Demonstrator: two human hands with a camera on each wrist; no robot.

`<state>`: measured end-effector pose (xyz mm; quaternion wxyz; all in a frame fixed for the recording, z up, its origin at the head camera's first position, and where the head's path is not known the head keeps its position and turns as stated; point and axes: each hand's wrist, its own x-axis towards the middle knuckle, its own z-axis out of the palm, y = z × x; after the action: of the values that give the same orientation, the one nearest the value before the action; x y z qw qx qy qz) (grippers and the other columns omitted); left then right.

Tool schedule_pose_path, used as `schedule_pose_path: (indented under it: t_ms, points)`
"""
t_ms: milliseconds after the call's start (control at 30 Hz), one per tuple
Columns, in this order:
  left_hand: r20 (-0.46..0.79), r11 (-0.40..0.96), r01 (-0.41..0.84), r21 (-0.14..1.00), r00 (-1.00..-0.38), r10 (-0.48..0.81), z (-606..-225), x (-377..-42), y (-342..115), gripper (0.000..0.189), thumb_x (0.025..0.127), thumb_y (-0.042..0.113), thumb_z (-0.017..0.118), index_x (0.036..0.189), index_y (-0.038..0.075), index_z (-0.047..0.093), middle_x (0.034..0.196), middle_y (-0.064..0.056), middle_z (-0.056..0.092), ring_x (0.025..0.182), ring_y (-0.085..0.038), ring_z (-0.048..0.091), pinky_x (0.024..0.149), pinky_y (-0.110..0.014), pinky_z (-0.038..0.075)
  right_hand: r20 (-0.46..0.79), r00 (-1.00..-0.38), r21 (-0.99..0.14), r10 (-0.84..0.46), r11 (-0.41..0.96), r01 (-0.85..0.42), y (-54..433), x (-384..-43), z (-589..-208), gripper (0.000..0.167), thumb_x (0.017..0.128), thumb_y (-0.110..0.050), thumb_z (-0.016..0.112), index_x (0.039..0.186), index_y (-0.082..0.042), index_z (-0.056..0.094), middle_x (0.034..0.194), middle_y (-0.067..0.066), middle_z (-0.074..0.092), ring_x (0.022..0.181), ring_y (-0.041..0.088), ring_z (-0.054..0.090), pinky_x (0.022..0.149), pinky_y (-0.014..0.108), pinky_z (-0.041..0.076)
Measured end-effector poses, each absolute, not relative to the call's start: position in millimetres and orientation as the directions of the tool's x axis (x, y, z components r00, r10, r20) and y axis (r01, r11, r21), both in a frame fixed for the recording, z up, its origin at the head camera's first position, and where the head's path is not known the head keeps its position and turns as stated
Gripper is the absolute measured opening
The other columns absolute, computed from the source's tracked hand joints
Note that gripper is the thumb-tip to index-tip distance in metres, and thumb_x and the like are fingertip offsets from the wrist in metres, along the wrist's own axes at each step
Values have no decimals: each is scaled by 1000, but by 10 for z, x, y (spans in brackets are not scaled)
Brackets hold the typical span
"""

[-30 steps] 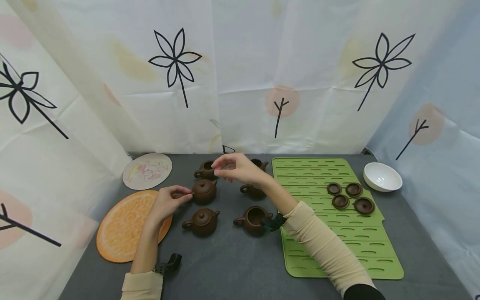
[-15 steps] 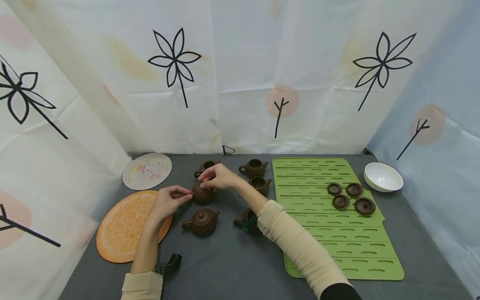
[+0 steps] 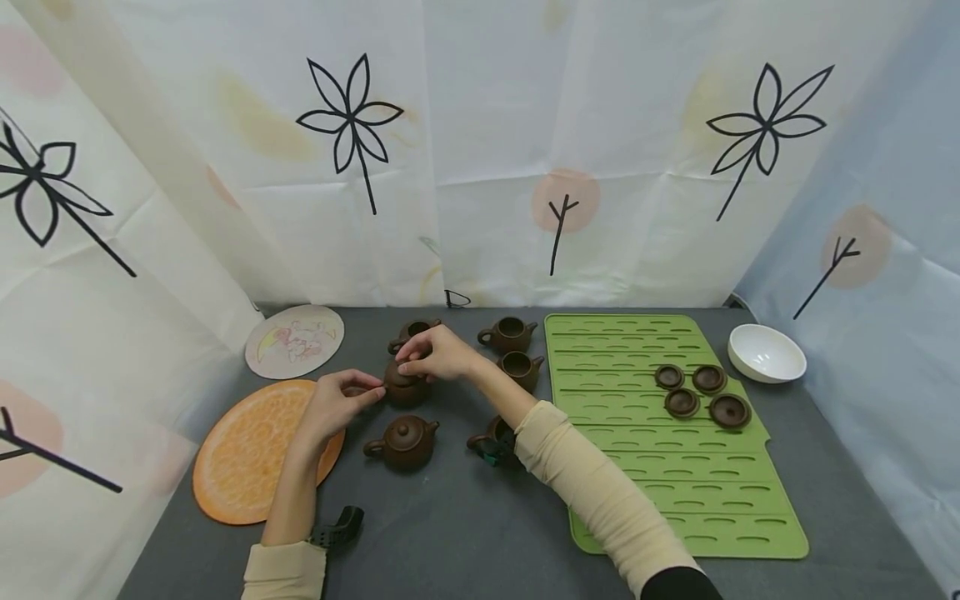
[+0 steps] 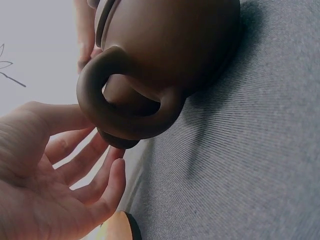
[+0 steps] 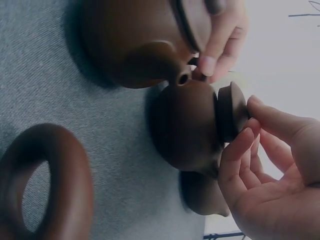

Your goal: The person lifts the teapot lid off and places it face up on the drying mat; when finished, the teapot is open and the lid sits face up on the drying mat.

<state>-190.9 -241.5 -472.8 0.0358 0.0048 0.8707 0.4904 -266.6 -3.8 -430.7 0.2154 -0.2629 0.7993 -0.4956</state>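
The right hand [image 3: 438, 354] pinches the lid [image 5: 234, 112] from above at the teapot [image 3: 407, 393] mouth, nearer the left edge of the worktop [image 3: 465, 525]; left hand [image 3: 341, 404] pinches the handle [image 4: 90, 92].

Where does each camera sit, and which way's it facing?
Head: worn there, facing forward and down over the tabletop; left grip, right grip and sleeves show.
Left wrist: worn there, facing the lidded teapot from its handle side; both grips show.
Right wrist: worn there, facing the lid in the right grip; left grip partly shows.
Both wrist views share the lidded teapot.
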Motion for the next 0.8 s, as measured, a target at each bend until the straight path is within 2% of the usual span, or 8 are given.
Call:
schedule_pose_path:
  t_ms: [100,233,333,433,567,800]
  points:
    - [-63,511,-31,859,-997,46,-4724,-1907,-2417,23,100,20,79,115,3,80,119,-19,77,94,-14,75,73,-26,55,-75,-771,-913,-633,355,-203,4,-2651,-4269,22,102,-15,77,122,-5,80,92,-2,66,73,11,63,71,30,60]
    - [-58,506,-24,862,-997,52,-4724,-1910,-2415,23,101,20,79,116,2,79,120,-20,76,94,-15,75,72,-26,55,-61,-772,-917,-633,340,-206,82,-2633,-4212,21,103,-17,77,122,-8,80,99,1,67,77,14,64,87,54,63]
    - [-56,505,-20,863,-997,57,-4719,-1903,-2416,25,101,21,79,117,1,79,121,-21,76,94,-15,75,72,-27,55,-40,-770,-921,-637,323,-220,153,-2615,-4152,22,104,-17,76,124,-8,79,107,6,70,83,25,69,94,65,59]
    - [-58,504,-23,863,-997,55,-4720,-1902,-2417,24,101,20,79,117,1,79,119,-20,76,94,-16,75,71,-26,56,-16,-772,-924,-636,305,-232,246,-2594,-4068,23,104,-17,76,125,-8,79,121,11,73,88,29,71,87,53,64]
    - [-55,507,-18,862,-997,58,-4742,-1912,-2424,22,101,19,79,116,2,80,118,-20,76,92,-15,74,70,-26,55,10,-786,-935,-618,273,-227,403,-2570,-3969,24,103,-19,77,125,-9,78,134,11,73,91,20,74,77,33,62]
    - [-58,502,-17,865,-996,65,-4735,-1902,-2434,21,101,18,78,116,2,79,116,-19,77,89,-16,73,70,-26,55,14,-827,-960,-563,223,-169,741,-2493,-3854,26,104,-23,75,128,-12,75,143,9,66,84,20,68,77,34,57]
